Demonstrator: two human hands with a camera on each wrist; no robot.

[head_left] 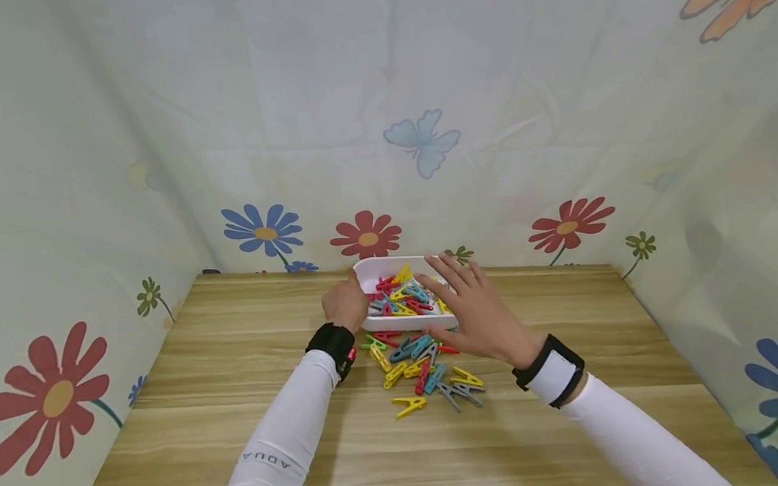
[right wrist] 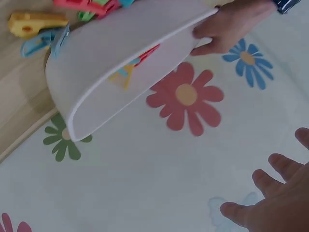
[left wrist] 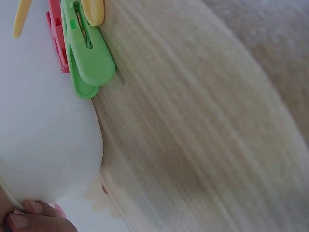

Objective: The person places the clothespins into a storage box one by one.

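My left hand [head_left: 346,302] grips the left end of a white plastic box [head_left: 403,322], its fingertips [left wrist: 36,217] curled over the rim in the left wrist view. Inside the box lie several clothespins [head_left: 420,307] in red, yellow, blue and grey. With fingers spread, my right hand [head_left: 481,311] hovers over the box's right end, hiding that corner in the head view. It holds nothing, and the right wrist view has it [right wrist: 280,198] apart from the box. Just in front of the box, more clothespins [head_left: 394,375] are heaped, a green clothespin [left wrist: 89,53] among them.
The clothespins spread toward me on the wood-grain table [head_left: 238,383], with a yellow clothespin [head_left: 409,405] nearest. Behind the box hangs a pale curtain [head_left: 331,150] printed with flowers and butterflies, which also encloses the left and right sides.
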